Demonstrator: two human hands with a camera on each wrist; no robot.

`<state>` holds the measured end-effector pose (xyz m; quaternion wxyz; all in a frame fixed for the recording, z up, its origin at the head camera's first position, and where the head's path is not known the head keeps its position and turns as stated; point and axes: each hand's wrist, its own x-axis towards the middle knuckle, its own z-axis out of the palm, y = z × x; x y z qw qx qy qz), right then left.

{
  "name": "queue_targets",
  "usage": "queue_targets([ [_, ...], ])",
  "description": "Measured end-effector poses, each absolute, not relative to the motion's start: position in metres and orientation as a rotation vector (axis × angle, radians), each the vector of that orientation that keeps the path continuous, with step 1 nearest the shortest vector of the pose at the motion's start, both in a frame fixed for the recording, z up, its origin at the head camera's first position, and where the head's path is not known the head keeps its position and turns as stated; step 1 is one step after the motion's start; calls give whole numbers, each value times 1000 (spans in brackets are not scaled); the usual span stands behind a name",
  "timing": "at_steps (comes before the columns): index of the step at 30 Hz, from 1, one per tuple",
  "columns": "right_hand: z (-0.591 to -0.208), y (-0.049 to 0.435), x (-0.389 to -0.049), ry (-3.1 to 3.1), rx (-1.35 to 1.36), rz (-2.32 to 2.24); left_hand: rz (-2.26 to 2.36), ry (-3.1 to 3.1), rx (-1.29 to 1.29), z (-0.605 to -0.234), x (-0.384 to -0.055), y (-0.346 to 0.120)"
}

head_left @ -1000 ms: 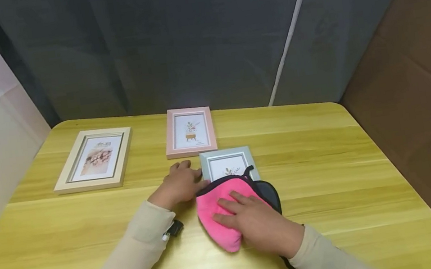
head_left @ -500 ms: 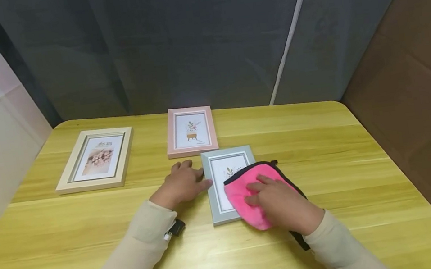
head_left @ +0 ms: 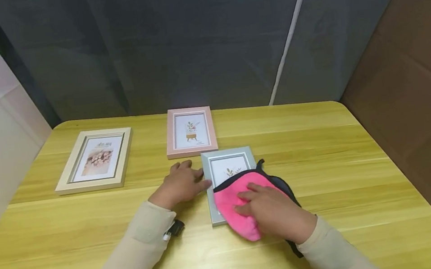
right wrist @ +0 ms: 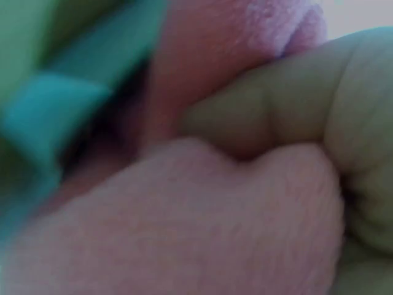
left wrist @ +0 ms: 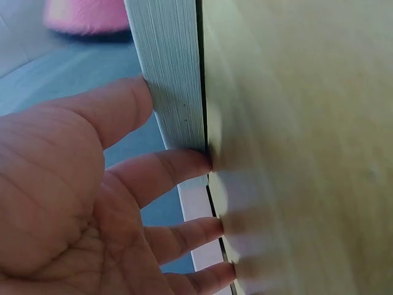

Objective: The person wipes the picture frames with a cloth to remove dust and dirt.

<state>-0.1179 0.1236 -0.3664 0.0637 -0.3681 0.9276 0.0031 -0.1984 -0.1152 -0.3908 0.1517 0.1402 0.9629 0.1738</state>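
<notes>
A grey picture frame [head_left: 214,207] lies face up on the table, its plant picture partly covered by a pink cloth [head_left: 227,200] with dark edging and a dark underside. My right hand [head_left: 272,211] holds this cloth against the frame's lower right part, fingers spread over its top. In the right wrist view, the hand and cloth are close and blurred. My left hand [head_left: 181,184] rests at the frame's left edge. The left wrist view shows its thumb [left wrist: 126,107] and a fingertip touching the grey side, the other fingers extended along the edge.
Behind the grey frame lies a pink picture frame [head_left: 210,130]. A cream picture frame [head_left: 67,176] lies at the left of the wooden table [head_left: 361,188]. Dark cloth [head_left: 187,42] hangs behind the table, and a brown panel [head_left: 429,115] stands on the right.
My right hand slides the pink cloth right across the grey frame, then partly back left. My left hand stays at the frame's left edge.
</notes>
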Motion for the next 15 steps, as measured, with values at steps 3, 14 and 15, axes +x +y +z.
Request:
queue_targets([
  [3, -363, 132, -122, 2850, -977, 64, 526, 2740, 391, -390, -198, -115],
  [14, -374, 116, -117, 2712, -1553, -194, 495, 2744, 403, -387, -199, -116],
  [15, -376, 114, -116, 2711, -1552, -177, 494, 2744, 402, -387, -198, -116],
])
